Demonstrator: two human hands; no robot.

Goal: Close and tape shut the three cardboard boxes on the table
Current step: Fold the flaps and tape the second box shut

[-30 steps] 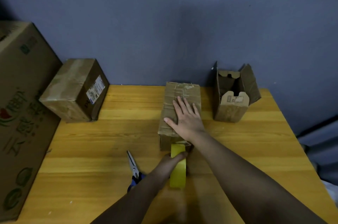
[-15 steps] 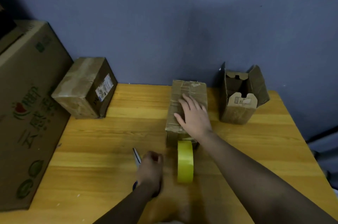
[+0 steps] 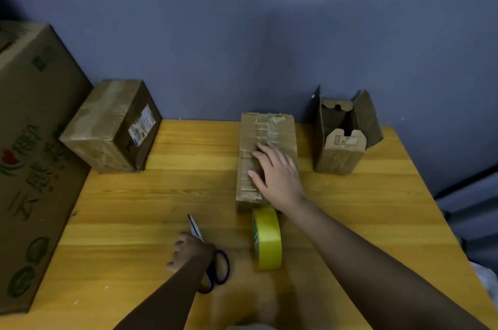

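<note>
Boxes: three small ones on the wooden table (image 3: 134, 208). Middle box (image 3: 265, 141) sits centre frame, flaps down, long axis running from near edge toward the wall. Right hand (image 3: 277, 170) lies flat on its top, fingers straight and slightly spread, pressing the flaps down. Left box (image 3: 113, 125) in the upper left of the table, closed, pale strip along its top, looks taped. Right box (image 3: 342, 138) upper right, upright, flaps standing open, not yet closed.

Tape roll (image 3: 267, 238), yellow, stands on edge just below the middle box's near end, touching or almost touching it; cannot tell if a strip runs from roll to box, the wrist hides that spot.

Scissors (image 3: 213, 265) lie lower centre, blades pointing up-left in frame, dark blue loops toward the bottom. Left hand (image 3: 190, 253) is on them, fingers curled over the part between blades and loops; whether fingers are through the loops, cannot tell.

Key relation: roll sits right of the scissors, well apart from the left hand, with the box end just above it. Left hand is nearer the scissors; right hand is nearer the roll but busy holding the box. Judgement: next move is a cut at the near end of the box, so blades must swing right toward the roll.

Big printed carton (image 3: 32, 168) fills the left edge of frame.
</note>
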